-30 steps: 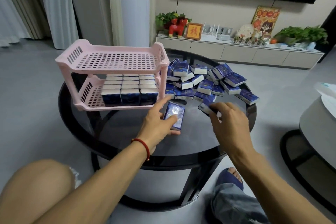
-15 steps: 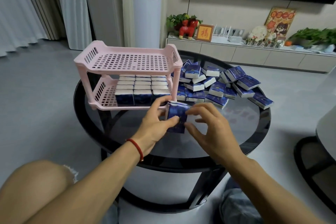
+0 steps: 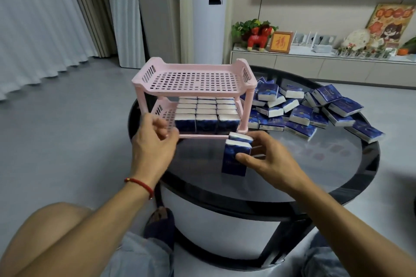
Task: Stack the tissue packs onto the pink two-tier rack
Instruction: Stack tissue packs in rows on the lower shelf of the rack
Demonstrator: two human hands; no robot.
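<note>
Tissue packs, two dark-blue soft-wrapped ones (image 3: 236, 155), are standing upright on the round black glass table (image 3: 315, 164), pinched together by the right hand (image 3: 267, 159) just in front of the pink slotted plastic two-tier rack (image 3: 193, 78). The left hand (image 3: 153, 141) is hovering with loosely curled fingers at the rack's lower front rim, gripping nothing visible. Squeezing both packs evenly should be keeping them aligned; steadying the rack looks wise. Beyond, the loose blue pile (image 3: 315, 110) is waiting.

Loose packs (image 3: 315, 110) right of rack (image 3: 193, 78)
</note>
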